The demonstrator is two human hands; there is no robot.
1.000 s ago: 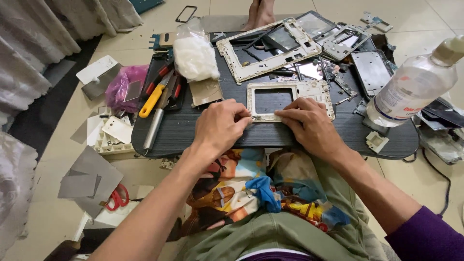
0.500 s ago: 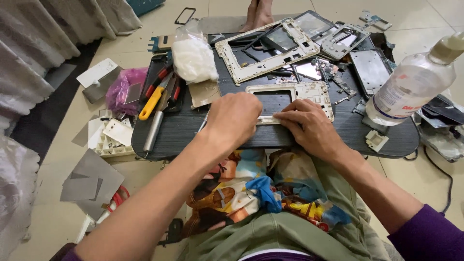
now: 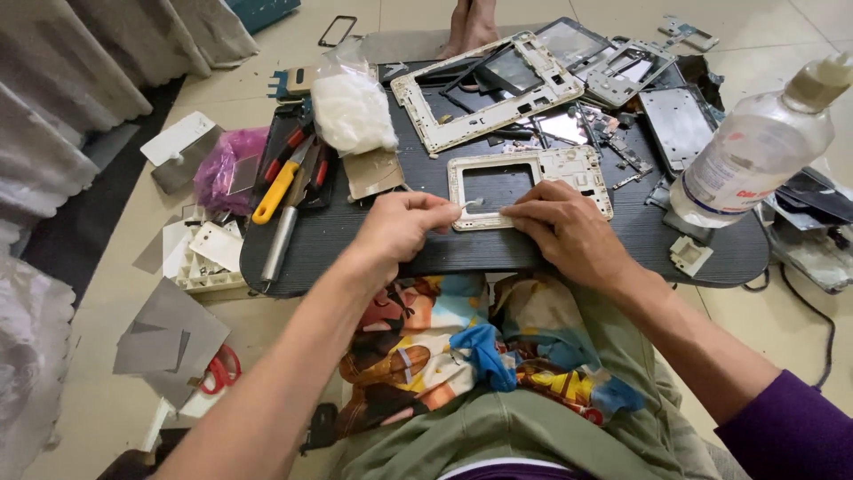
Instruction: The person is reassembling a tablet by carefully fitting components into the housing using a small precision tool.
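Person seated on the floor, dark desk [image 3: 533, 253] across the lap. White frame [image 3: 530, 185] lies flat near the desk's near edge, centre, its open window showing the dark top. Right hand [image 3: 569, 229] rests on the frame's near-right rim, fingers flat and pressing it down, not closed round anything. Left hand [image 3: 404, 227] is pinched shut on a small white strip [image 3: 471, 204] at the frame's near-left corner; the strip's far end seems to touch the frame rim, though whether it is stuck there cannot be told. Step in hand looks like peeling or picking a strip off the frame edge while the other hand steadies it. Next move likely calls for a slow pull along the rim, low angle, with the right hand keeping the frame from sliding or lifting. Far side: bigger frame [image 3: 484, 89], tilted, touching other phone parts. Left: bag of cotton [image 3: 351, 107], yellow-handled tool [image 3: 277, 189]. Right: clear bottle [image 3: 755, 147] lying tilted at the desk's edge. Red scissors [image 3: 218, 369] on the floor, near left.
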